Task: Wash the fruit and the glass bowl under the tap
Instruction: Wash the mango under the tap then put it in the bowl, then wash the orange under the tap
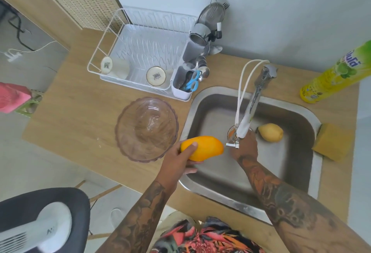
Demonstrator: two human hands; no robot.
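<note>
Step in hand, by judgement: the first fruit is being brought to the tap. The left hand (180, 160) has its fingers wrapped around an orange mango (201, 148), held over the sink's (216, 194) rim at about 9 o'clock. The right hand (244, 148) reaches under the tap's spout (244, 128); whether its fingers are closed on anything cannot be told. No running water is discernible. A yellow fruit (271, 132) lies in the basin at 3 o'clock of the spout. The glass bowl (147, 129) stands upright on the surface, just beside the sink at 9 o'clock. Next move calls for opening the flow and carrying the mango beneath it.
</note>
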